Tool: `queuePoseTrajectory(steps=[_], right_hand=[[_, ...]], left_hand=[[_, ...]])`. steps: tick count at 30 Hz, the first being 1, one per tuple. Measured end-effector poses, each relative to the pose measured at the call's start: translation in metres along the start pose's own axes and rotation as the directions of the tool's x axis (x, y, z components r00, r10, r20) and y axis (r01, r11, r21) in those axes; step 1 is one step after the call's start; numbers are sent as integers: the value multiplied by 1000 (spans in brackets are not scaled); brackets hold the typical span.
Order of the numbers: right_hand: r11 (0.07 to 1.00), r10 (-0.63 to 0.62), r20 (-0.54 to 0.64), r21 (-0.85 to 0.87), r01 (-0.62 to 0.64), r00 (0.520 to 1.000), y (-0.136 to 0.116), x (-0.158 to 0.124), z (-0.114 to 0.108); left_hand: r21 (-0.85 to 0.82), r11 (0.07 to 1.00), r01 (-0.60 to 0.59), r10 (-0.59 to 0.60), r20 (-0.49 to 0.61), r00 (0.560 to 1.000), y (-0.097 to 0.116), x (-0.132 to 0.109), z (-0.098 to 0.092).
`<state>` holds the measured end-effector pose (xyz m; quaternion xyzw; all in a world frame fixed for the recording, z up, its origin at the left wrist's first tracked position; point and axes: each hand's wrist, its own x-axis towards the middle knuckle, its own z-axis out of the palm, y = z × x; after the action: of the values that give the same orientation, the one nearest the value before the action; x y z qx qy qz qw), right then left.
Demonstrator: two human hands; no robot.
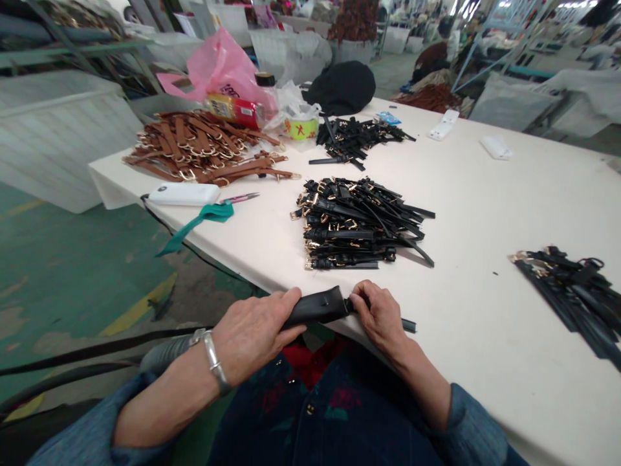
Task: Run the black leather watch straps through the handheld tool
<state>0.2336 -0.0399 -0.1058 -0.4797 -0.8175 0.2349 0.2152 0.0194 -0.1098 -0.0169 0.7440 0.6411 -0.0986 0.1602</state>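
Note:
My left hand (262, 330) is closed around a wide black leather strap (317, 307), which reaches out past the thumb over the table's front edge. At this strap's right end, my right hand (378, 314) pinches a narrow black strap (408, 325). Its flat end sticks out to the right from under that hand. The fingers hide how the two pieces meet. Just beyond my hands lies a pile of black straps (354, 234) with gold buckles. Another black strap bundle (572, 291) rests at the right.
Brown straps (189, 145) are heaped at the back left, beside a pink bag (218, 61). Thread snips (240, 198), a teal cloth strip (198, 226) and a white power bank (183, 193) lie near the left edge. More black straps (359, 136) and a black cap (342, 87) sit farther back.

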Motion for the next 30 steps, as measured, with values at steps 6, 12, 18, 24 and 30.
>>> queuePoseTrajectory(steps=[6,12,18,24,30], right_hand=[[999,-4,-25,40,5,1000,1,0,-1],[998,30,-49,62,-27,998,-2,-1,-3],[986,-15,-82,164,28,997,2,-5,-9],[972,-162,-13,173,162,987,6,-5,-9],[971,-155,-45,180,160,987,12,-3,-3]], left_hand=[[-4,1000,8,-8,-21,1000,8,13,-3],[11,1000,2,-1,-36,999,2,13,-2],[67,998,-13,17,-65,998,-4,8,-2],[44,999,12,-11,-44,999,4,18,-1],[21,999,29,-28,-11,1000,-3,15,-4]])
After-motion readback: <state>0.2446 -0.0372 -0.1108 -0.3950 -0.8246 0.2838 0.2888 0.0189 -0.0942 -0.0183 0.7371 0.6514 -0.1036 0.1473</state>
